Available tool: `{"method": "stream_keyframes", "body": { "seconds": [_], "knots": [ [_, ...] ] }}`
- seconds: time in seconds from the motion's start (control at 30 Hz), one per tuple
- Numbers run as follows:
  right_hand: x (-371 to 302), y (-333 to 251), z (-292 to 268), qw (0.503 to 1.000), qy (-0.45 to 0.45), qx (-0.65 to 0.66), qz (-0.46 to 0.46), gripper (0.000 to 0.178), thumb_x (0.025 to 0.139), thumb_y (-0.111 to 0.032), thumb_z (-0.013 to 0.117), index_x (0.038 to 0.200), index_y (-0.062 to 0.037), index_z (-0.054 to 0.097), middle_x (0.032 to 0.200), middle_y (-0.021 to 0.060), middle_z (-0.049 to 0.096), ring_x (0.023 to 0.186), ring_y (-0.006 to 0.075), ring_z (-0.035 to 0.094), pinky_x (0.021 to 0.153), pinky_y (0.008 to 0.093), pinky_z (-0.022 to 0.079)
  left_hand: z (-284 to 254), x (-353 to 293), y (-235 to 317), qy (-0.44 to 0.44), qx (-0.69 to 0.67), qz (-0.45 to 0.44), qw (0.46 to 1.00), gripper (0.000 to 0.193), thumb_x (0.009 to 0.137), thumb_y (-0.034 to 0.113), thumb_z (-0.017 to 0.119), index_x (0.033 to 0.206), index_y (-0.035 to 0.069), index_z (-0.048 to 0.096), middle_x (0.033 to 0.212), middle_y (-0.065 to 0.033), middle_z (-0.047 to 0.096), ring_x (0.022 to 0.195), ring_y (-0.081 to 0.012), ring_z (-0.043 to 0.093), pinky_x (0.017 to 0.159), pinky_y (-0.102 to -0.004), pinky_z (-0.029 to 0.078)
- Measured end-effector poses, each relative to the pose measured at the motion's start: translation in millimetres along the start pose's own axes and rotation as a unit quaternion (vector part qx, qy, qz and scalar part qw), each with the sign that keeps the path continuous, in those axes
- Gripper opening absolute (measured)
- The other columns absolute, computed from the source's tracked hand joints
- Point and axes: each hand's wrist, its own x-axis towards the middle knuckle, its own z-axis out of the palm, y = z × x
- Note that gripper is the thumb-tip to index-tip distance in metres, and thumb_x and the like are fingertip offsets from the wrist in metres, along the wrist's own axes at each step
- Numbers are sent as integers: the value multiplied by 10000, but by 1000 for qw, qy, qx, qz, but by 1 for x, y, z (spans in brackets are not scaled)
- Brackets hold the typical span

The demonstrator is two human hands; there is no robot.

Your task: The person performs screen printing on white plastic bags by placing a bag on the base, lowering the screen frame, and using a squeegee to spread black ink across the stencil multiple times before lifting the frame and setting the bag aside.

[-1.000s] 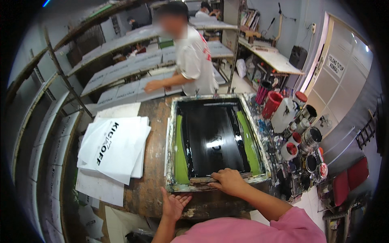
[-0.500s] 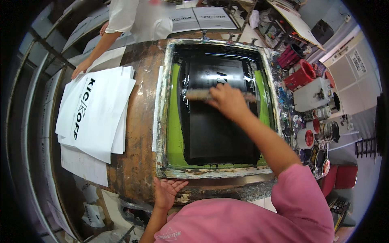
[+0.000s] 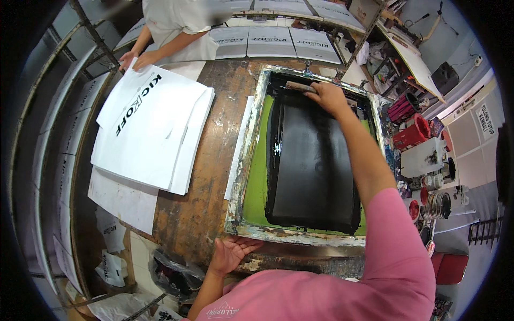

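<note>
My right hand (image 3: 327, 98) grips the wooden handle of a squeegee (image 3: 300, 86) at the far end of a screen-printing frame (image 3: 242, 176). Wet black ink (image 3: 316, 166) covers most of the mesh, and a green band (image 3: 259, 184) shows along its left side. The squeegee's lower edge is hidden. Below the near-left corner of the frame, my left hand (image 3: 234, 253) lies palm up with fingers stretched out. Its fingertips are by the frame's near rail; I cannot tell whether they bear any weight.
Left of the frame, printed white sheets (image 3: 150, 128) lie stacked on the worn wooden table (image 3: 187, 214). A co-worker's hands (image 3: 140, 59) hold their far corner. Metal racks (image 3: 69, 160) with sheets stand at left. Red containers (image 3: 412, 132) and cans (image 3: 436, 206) crowd the right.
My right hand has pushed the squeegee from mid-screen to the far end. The co-worker has brought both hands to the stack's far corner. My left hand stays by the near rail. The view has shifted.
</note>
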Motion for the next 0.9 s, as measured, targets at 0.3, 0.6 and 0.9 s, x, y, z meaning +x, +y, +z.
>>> {"method": "stream_keyframes", "body": {
  "seconds": [0.3,0.6,0.9],
  "knots": [
    [-128,-96,-30,997,20,41,-55,426,993,-523,685,1012,-99,652,931,145,713,931,378,717,775,526,568,-11,10,0,-84,-34,19,996,996,1010,831,304,1516,11,557,1536,-258,582,1468,-468,504,1270,-662,310],
    [-307,-213,-135,991,-76,114,-15,449,990,-472,689,1118,-49,612,978,174,665,964,386,699,790,515,578,9,14,12,-45,-33,16,998,991,1001,853,317,1371,11,687,1417,-277,671,1374,-475,597,1235,-650,367],
    [-242,-215,-250,957,288,-44,-13,317,940,-365,686,1002,-54,663,909,125,653,905,341,642,901,495,451,127,52,109,-211,98,173,957,1141,897,935,437,1640,69,428,1668,-302,401,1527,-462,429,1243,-648,335]
  ]
}}
